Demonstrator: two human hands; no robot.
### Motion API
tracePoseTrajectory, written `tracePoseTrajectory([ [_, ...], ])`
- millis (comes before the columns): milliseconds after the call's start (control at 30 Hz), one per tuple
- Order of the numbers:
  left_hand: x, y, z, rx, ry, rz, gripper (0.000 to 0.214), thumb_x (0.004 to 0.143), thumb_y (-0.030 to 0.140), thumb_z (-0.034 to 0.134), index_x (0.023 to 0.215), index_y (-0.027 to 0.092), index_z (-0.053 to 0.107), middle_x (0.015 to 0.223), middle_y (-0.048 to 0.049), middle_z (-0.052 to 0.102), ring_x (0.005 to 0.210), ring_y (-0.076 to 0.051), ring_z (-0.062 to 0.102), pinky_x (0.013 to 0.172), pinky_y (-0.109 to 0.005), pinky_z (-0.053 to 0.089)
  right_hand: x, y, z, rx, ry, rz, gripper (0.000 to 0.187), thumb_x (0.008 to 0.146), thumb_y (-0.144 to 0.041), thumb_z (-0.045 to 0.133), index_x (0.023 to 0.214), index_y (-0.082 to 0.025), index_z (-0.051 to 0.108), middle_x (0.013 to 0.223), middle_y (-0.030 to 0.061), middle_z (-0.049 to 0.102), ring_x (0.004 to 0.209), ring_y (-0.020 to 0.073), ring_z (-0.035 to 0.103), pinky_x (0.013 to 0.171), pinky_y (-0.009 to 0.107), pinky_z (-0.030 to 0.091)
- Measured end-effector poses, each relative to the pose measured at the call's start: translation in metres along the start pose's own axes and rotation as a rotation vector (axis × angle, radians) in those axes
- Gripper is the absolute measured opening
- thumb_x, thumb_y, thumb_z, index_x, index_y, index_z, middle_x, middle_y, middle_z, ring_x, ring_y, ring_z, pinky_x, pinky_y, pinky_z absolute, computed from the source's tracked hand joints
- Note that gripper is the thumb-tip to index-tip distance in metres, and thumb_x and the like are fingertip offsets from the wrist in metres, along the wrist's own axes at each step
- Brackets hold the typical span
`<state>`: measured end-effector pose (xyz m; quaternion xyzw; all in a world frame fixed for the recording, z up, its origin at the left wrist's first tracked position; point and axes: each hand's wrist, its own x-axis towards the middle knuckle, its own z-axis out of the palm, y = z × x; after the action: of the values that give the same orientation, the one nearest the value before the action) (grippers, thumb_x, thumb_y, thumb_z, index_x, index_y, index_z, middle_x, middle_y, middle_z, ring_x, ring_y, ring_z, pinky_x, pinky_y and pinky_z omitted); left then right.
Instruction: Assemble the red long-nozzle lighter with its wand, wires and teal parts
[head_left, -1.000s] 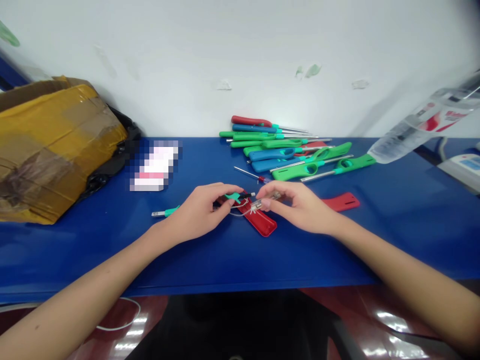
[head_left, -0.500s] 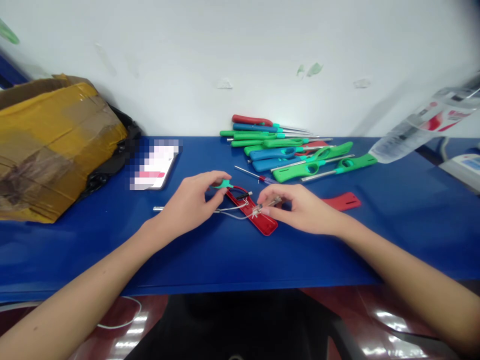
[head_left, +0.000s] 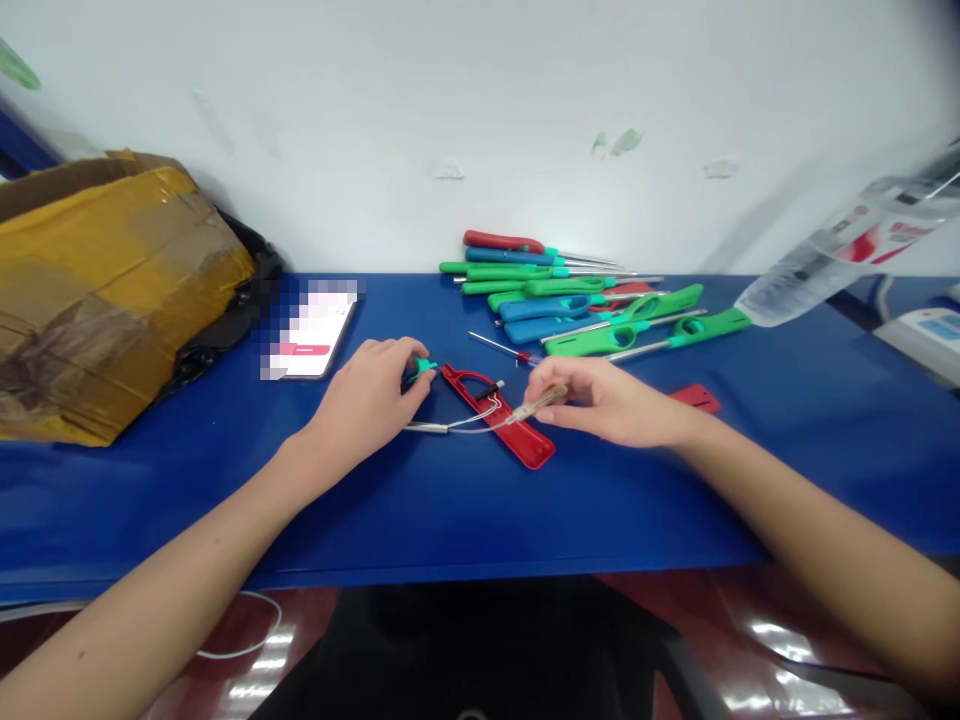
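Observation:
Between thumb and fingers, my left hand (head_left: 379,385) pinches a small teal plastic piece (head_left: 424,367). My right hand (head_left: 589,400) grips a clear lighter fuel tank (head_left: 546,402), partly covered by its fingers. A thin pale tube (head_left: 480,430) runs from the tank to a metal lighter tube (head_left: 427,428), whose other end is hidden under my left hand. Between the hands an opened red lighter shell half (head_left: 529,445) lies on the blue table, with a black part (head_left: 489,391) and white wires in it. The other red shell half (head_left: 696,398) lies partly behind my right hand.
A screwdriver (head_left: 504,347) lies behind the red shell. Several red, blue and green lighters (head_left: 592,342) are piled near the wall. A phone (head_left: 311,335) and a taped carton (head_left: 112,300) are at left, a plastic bottle (head_left: 832,255) at right.
My left hand has moved left with the teal piece, away from the red shell's tip. My right hand has shifted slightly right with the tank, and the pale tube is straighter.

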<state>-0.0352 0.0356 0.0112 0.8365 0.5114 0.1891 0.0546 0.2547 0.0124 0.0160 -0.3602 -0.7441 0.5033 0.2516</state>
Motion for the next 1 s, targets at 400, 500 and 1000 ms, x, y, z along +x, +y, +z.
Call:
tracePoseTrajectory([
  [400, 0.0, 0.01, 0.003, -0.062, -0.056, 0.34, 0.041, 0.099, 0.024, 0.042, 0.138, 0.016, 0.052, 0.149, -0.0122, 0.047, 0.139, -0.029, 0.04, 0.115, -0.049, 0.036, 0.003, 0.001, -0.006, 0.17, -0.049, 0.077, 0.022, 0.082, -0.028, 0.073, 0.096, -0.018, 0.059, 0.098, 0.0056, 0.073, 0.09, 0.0163, 0.068, 0.08, 0.032, 0.051],
  [500, 0.001, 0.011, 0.007, -0.122, -0.179, 0.48, 0.043, 0.099, 0.017, 0.038, 0.14, 0.021, 0.052, 0.15, -0.0074, 0.048, 0.145, -0.025, 0.034, 0.117, -0.048, 0.035, 0.003, 0.001, -0.007, 0.164, -0.044, 0.095, 0.023, 0.082, -0.031, 0.073, 0.095, -0.019, 0.059, 0.098, 0.0054, 0.073, 0.091, 0.0168, 0.068, 0.082, 0.033, 0.051],
  [1000, -0.002, 0.017, 0.004, -0.088, -0.114, 0.403, 0.023, 0.094, 0.03, 0.059, 0.111, 0.019, 0.07, 0.093, -0.0062, 0.07, 0.089, -0.021, 0.059, 0.083, -0.033, 0.047, 0.002, -0.003, -0.008, -0.116, 0.056, 0.006, 0.019, 0.088, -0.035, 0.066, 0.097, -0.018, 0.063, 0.091, 0.0046, 0.07, 0.075, 0.0164, 0.062, 0.069, 0.031, 0.049],
])
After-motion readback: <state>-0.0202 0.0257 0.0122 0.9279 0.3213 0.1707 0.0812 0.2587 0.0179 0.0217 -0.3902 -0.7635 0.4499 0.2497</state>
